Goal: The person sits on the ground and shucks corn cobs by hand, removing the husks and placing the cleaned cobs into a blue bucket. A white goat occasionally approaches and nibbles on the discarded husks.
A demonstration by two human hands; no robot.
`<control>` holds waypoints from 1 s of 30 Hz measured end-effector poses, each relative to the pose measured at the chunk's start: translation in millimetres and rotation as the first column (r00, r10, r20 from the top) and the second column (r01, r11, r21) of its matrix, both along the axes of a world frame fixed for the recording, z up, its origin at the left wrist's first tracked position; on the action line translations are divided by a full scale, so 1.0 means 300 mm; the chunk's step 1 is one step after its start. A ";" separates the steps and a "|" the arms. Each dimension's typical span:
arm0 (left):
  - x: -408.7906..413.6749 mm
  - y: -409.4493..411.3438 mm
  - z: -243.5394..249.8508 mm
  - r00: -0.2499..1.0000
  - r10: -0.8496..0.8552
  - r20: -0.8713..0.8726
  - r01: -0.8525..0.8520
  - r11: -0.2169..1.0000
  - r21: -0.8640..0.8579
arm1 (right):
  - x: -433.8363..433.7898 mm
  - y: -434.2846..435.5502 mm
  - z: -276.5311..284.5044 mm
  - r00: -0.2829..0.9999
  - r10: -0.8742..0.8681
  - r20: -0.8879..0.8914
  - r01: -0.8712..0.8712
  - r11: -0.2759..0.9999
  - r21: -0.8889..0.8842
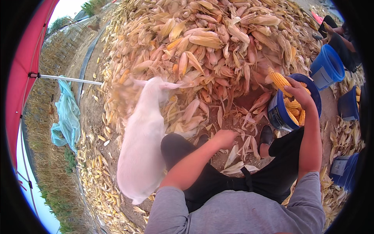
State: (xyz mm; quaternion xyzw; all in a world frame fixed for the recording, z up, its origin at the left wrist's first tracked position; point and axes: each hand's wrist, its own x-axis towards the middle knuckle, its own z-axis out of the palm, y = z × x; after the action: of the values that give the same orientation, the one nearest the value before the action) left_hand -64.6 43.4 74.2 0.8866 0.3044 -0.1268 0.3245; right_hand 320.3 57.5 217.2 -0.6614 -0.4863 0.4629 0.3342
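My right hand [299, 91] grips a husked yellow corn ear [279, 79] above the rim of a blue bucket [274, 108]. Several bare corn ears [293, 109] lie inside that bucket, beside my right knee. Low between my knees is my left hand [226, 139], its fingers curled. Loose strips of dry husk [247, 146] lie right by its fingertips; whether it holds one is hidden. In front of me rises a large heap of corn ears in dry husks [206, 39].
A white goat [143, 146] stands against my left leg, head toward the heap. More blue buckets [327, 68] line the right side, near another person's hand [329, 28]. At left are a red canopy [27, 58], its pole [70, 79] and a teal plastic sheet [66, 111].
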 end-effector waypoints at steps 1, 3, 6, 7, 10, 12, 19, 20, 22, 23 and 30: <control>0.002 0.002 -0.001 1.000 -0.007 0.009 0.007 1.000 -0.002 | 0.051 -0.016 0.013 0.999 0.025 -0.036 -0.025 1.000 -0.004; 0.006 0.010 -0.005 0.999 -0.017 0.032 0.018 1.000 -0.017 | 0.152 -0.062 0.014 0.999 -0.031 0.031 0.027 0.994 0.105; 0.010 0.018 -0.007 1.000 -0.004 0.026 0.004 1.000 -0.011 | 0.308 -0.161 -0.015 0.979 -0.198 0.056 0.189 0.973 0.131; 0.011 0.020 -0.010 1.000 -0.004 0.031 0.005 1.000 -0.027 | 0.344 -0.188 -0.045 0.952 -0.278 0.126 0.260 0.955 0.142; 0.011 0.026 -0.032 1.000 -0.003 -0.024 0.002 0.999 -0.046 | 0.410 -0.240 -0.132 0.807 -0.161 0.568 0.174 0.984 0.031; 0.009 0.037 -0.061 0.998 0.028 -0.056 -0.036 0.991 -0.132 | 0.422 -0.260 -0.165 0.871 -0.060 0.488 0.124 0.987 -0.100; -0.038 0.267 -0.205 0.757 0.617 0.214 -0.512 0.764 -0.392 | 0.300 -0.241 -0.075 0.642 0.065 0.764 0.058 0.990 -0.132; -0.041 0.347 -0.222 0.633 0.732 0.254 -0.592 0.668 -0.450 | 0.268 -0.230 -0.055 0.694 0.048 0.718 0.079 0.987 -0.143; -0.074 0.513 -0.239 0.352 0.874 0.335 -0.721 0.481 -0.499 | 0.206 -0.211 -0.017 0.763 0.037 0.646 0.047 0.992 -0.113; -0.099 0.595 -0.243 0.221 0.903 0.367 -0.778 0.391 -0.492 | 0.178 -0.201 0.002 0.824 0.033 0.565 0.018 0.996 -0.085; -0.259 1.078 -0.278 0.458 0.636 0.621 -0.879 0.217 0.425 | 0.068 -0.160 0.097 0.917 0.138 0.374 -0.153 0.988 0.009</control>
State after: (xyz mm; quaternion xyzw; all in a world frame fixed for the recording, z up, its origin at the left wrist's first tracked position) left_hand -142.2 366.8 -9.2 0.6700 0.6690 0.3210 0.0207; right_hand 340.8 9.5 246.4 -0.6925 -0.5975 0.3433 0.2132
